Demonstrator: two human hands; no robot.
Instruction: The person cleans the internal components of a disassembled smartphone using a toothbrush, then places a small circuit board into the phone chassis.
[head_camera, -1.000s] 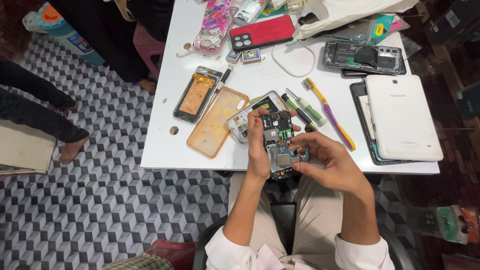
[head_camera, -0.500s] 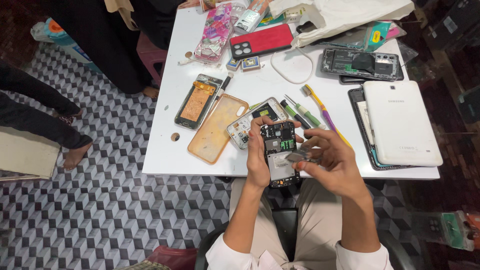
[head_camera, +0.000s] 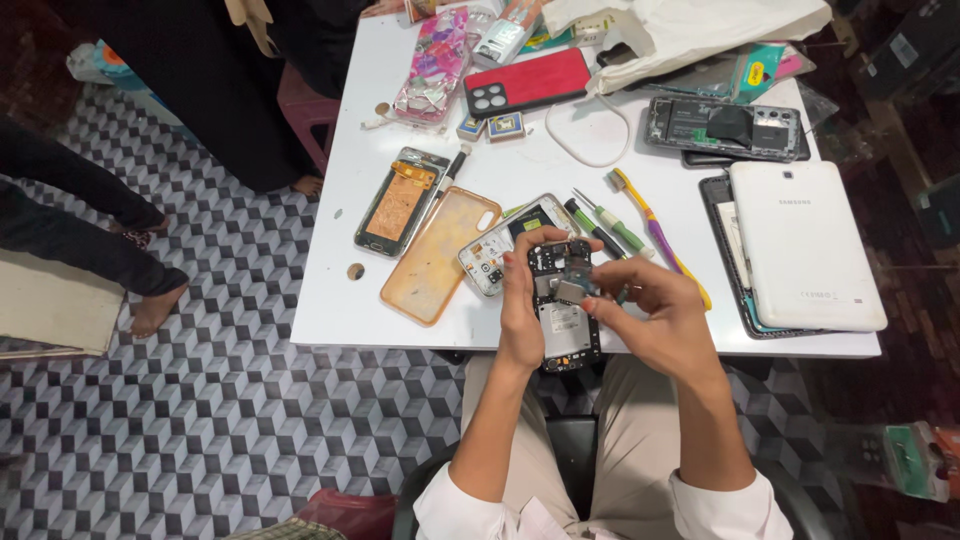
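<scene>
While left hand (head_camera: 522, 310) grips opened phone (head_camera: 563, 305) (upright) | right hand (head_camera: 655, 310) pinches its part

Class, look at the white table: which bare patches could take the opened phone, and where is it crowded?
Bare: the white table's near-left corner, left of the translucent orange phone case, and the left edge beside the opened phone with an orange back. Crowded: the far edge around the red phone, and the right side by the white tablet.

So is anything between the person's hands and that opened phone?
Nothing visible. The left hand grips the opened black phone with exposed circuit boards along its left edge, and the right hand has its fingertips on the phone's inner parts.
</scene>
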